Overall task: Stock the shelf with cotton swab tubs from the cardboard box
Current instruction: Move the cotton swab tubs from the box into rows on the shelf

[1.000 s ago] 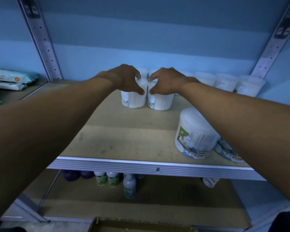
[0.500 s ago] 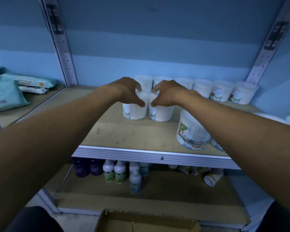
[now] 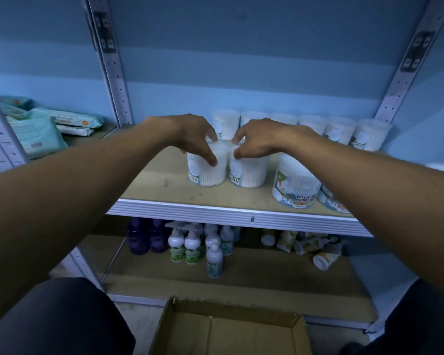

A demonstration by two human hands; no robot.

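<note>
Two clear cotton swab tubs stand side by side on the wooden shelf [image 3: 154, 185]. My left hand [image 3: 192, 135] grips the top of the left tub [image 3: 207, 172], thumb down its front. My right hand [image 3: 256, 139] grips the top of the right tub [image 3: 249, 175] the same way. A row of several similar tubs [image 3: 341, 130] lines the back wall. Two larger tubs labelled cotton buds [image 3: 294, 184] stand at the shelf's front right. The open cardboard box [image 3: 231, 329] lies on the floor below, and the part I see holds nothing.
Packs of wipes [image 3: 41, 131] are stacked on the neighbouring shelf at left. The lower shelf holds purple and white pump bottles [image 3: 190, 244] and tipped-over tubes [image 3: 315, 249]. Metal uprights [image 3: 108, 65] frame the bay. My knees flank the box.
My view has pulled back and tilted down, showing more of the lower shelf and the box. Both hands stay on the same two tubs, which have not visibly moved.
</note>
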